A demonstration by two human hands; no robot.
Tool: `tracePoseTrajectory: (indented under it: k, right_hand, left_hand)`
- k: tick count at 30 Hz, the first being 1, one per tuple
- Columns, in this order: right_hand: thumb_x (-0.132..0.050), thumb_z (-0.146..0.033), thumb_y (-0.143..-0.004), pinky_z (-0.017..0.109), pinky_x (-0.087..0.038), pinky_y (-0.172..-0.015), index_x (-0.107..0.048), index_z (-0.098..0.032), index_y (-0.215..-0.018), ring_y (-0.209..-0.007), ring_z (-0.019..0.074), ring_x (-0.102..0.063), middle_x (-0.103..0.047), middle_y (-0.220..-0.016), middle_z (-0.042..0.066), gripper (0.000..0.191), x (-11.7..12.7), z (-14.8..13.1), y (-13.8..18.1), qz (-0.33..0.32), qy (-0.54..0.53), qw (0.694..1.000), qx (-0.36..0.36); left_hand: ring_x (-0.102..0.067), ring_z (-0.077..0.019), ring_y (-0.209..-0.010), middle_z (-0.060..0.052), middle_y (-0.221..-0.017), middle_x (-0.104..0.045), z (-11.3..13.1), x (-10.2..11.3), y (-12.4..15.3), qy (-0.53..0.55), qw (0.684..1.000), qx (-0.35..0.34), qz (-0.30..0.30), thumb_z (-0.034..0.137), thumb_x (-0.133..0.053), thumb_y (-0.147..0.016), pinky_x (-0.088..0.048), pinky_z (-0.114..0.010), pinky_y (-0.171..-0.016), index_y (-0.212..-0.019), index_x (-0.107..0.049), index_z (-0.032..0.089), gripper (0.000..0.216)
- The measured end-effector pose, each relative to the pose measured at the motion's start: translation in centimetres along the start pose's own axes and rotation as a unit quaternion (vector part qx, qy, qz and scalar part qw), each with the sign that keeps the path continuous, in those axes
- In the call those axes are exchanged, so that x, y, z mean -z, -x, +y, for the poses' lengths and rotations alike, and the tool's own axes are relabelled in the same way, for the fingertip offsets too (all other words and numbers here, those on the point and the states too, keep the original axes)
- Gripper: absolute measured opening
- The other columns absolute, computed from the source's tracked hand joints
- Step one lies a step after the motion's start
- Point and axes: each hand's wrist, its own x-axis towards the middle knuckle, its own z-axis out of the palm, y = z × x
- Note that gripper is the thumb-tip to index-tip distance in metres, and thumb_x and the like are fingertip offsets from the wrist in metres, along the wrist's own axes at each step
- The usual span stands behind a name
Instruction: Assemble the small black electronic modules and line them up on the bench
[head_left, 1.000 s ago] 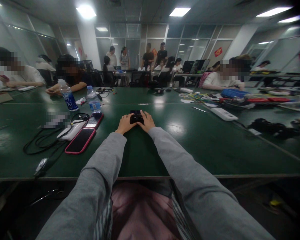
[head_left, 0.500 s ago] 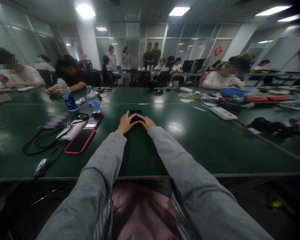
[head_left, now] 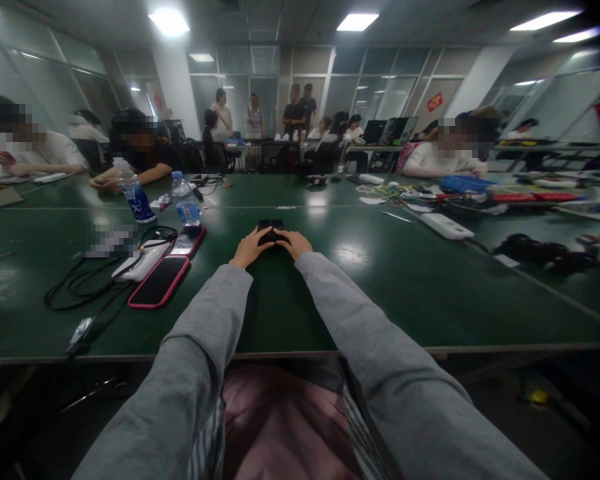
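Note:
Both my arms in grey sleeves reach out over a dark green table point(head_left: 405, 287). My left hand point(head_left: 249, 247) and my right hand point(head_left: 295, 243) meet on a small black object point(head_left: 271, 231) lying on the table, fingers curled onto its near edge from either side. The object is flat and dark; I cannot make out what it is.
To the left lie two phones in pink cases point(head_left: 159, 281), a white power bank, black cables point(head_left: 75, 287) and two water bottles point(head_left: 135, 193). A white power strip point(head_left: 447, 228) and coloured clutter lie at the right. Other people sit along the far side.
My right hand's fingers have dropped from on top of the black object down to its near edge. The object now lies flatter on the table. The arms have hardly moved.

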Motion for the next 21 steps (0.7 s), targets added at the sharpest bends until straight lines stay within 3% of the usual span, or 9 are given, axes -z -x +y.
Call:
tracePoseTrajectory:
  k: [21]
  right_hand:
    - [-0.045,-0.034,-0.099,0.036,-0.045,-0.096,-0.043,-0.030,-0.148,-0.107,0.0230,-0.054,-0.061,-0.116,0.009,0.050,-0.23,-0.37,0.55,0.007,0.028,0.999,0.024]
  left_hand:
    - [-0.046,-0.0314,-0.137,-0.009,-0.158,-0.036,0.18,0.15,0.24,0.009,1.000,0.009,-0.005,0.059,-0.049,-0.092,-0.041,-0.051,-0.107,-0.150,-0.035,0.039,0.063]
